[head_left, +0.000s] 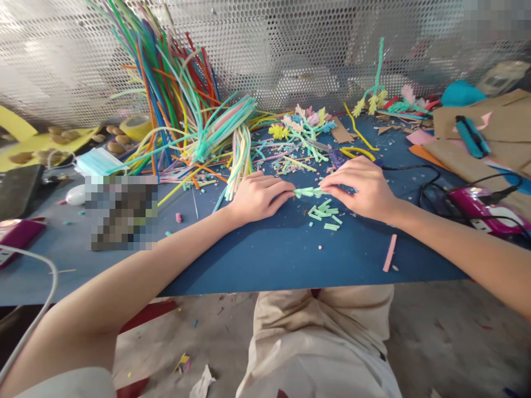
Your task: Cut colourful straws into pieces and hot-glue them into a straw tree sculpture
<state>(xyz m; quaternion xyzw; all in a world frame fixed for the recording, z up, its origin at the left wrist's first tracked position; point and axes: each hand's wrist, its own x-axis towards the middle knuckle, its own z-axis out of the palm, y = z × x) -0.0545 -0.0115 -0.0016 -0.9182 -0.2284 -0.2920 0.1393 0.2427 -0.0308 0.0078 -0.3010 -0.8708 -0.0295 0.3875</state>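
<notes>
Between my two hands, just above the blue tabletop, a pale green leafy sprig (307, 192) made of short fuzzy pieces is stretched out level. My left hand (263, 196) pinches its left end between thumb and fingers. At its right end, the fingertips of my right hand (359, 188) are closed on it. Several loose pale green cut pieces (323, 211) lie just below the sprig. A pink strip (389, 253) rests on the table nearer the front edge, below my right hand.
Bundles of colourful pipe cleaners (166, 94) stand at the back left. Behind my hands lie finished fuzzy sprigs (301, 124) and a purple-handled tool (338, 157). Cardboard (485, 119), a teal cutter (472, 136), black cables and a magenta power strip (483, 207) are at the right.
</notes>
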